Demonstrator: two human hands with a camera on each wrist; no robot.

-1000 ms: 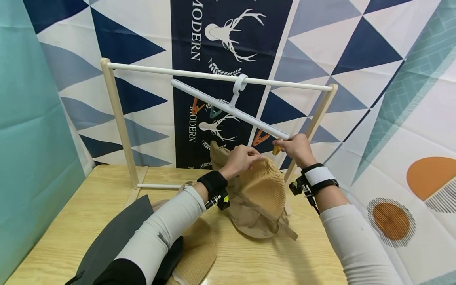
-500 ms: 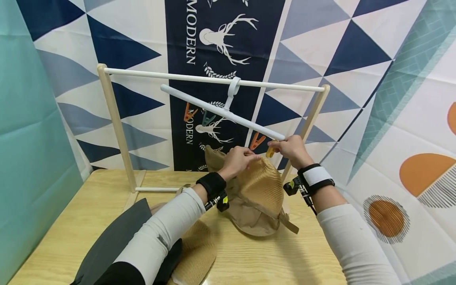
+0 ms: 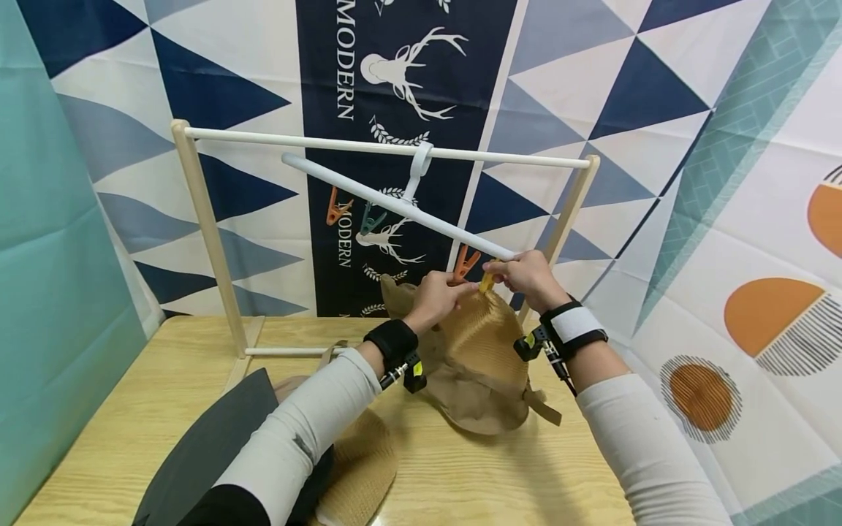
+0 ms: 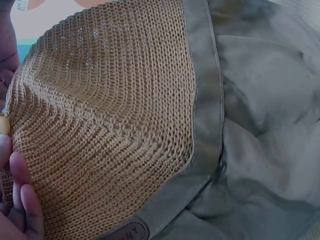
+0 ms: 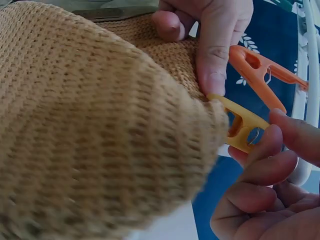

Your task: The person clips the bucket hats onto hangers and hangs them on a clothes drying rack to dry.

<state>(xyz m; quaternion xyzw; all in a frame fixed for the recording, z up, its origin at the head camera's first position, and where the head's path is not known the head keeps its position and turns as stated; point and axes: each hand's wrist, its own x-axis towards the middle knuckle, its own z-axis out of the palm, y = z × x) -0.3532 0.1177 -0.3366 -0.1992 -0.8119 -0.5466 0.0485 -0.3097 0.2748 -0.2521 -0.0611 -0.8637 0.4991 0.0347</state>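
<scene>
A sun hat (image 3: 487, 340) with a tan knitted crown and khaki fabric brim hangs crown up below the white hanger (image 3: 395, 207). My left hand (image 3: 437, 298) pinches the top of its crown; in the left wrist view the knit (image 4: 110, 90) is bunched at those fingers. Between the thumb and fingers of my right hand (image 3: 528, 279) is a yellow clip (image 5: 245, 125), its tip right at the gathered knit, beside my left fingertip. The clip is at the low right end of the tilted hanger. An orange clip (image 5: 257, 75) hangs close by.
The hanger hooks over the top bar (image 3: 316, 143) of a wooden rack. Another orange clip (image 3: 337, 210) and a green clip (image 3: 371, 219) hang from its left half. A dark grey brim (image 3: 210, 438) and another tan hat (image 3: 365, 467) lie on the table (image 3: 164, 380) under my left arm.
My right hand has moved left and brought the yellow clip to the hat's crown by my left hand. The left hand keeps its hold; the head view has shifted slightly.
</scene>
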